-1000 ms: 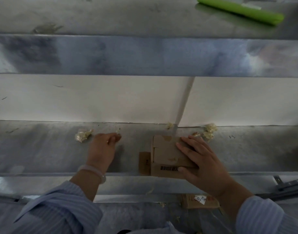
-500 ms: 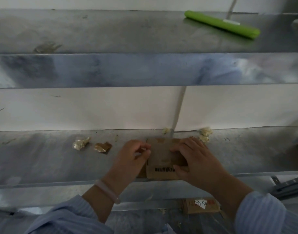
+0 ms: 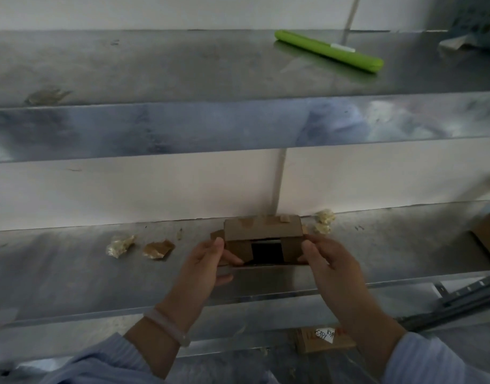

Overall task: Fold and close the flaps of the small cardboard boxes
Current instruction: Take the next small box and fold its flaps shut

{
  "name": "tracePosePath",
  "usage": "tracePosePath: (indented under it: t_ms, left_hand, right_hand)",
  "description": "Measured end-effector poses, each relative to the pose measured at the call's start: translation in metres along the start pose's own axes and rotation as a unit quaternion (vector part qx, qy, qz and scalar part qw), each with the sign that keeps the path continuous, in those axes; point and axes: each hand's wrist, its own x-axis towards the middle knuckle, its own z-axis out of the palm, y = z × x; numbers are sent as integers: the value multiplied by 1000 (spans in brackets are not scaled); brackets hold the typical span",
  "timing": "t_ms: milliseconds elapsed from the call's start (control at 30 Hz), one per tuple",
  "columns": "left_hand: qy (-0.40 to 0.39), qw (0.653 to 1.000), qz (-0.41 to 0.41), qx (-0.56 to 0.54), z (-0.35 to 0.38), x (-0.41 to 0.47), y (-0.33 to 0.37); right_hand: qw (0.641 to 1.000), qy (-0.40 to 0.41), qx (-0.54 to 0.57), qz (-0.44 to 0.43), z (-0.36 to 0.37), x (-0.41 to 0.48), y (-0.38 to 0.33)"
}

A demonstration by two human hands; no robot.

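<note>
A small brown cardboard box (image 3: 262,230) is held just above the lower metal shelf (image 3: 72,273), its open end turned towards me. A dark opening shows between two side flaps folded inward, and the top flap stands up. My left hand (image 3: 207,263) grips the box's left side, thumb against the left flap. My right hand (image 3: 329,261) grips the right side, thumb at the right flap.
Crumpled tape scraps (image 3: 120,245) and a brown scrap (image 3: 158,249) lie left of the box, more scraps (image 3: 324,221) behind it. A green roll (image 3: 329,51) rests on the upper shelf. Another carton edge (image 3: 488,239) sits at the right, a labelled box (image 3: 324,339) below.
The box lay flat on the shelf under my right hand; both hands have since taken it, lifted it and opened it up so its open end faces me.
</note>
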Motion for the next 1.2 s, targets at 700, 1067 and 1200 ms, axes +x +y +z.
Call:
tracePosePath:
  t_ms: [700, 1067, 1200]
  left_hand:
    - [40, 883, 148, 444, 33, 46, 23]
    - [-79, 818, 339, 457, -52, -6, -18]
    - [-140, 785, 309, 519, -61, -6, -57]
  right_hand:
    - [960, -106, -261, -6, 18, 51, -36]
    - [983, -112, 139, 37, 11, 13, 14]
    - [955, -102, 229, 160, 17, 4, 37]
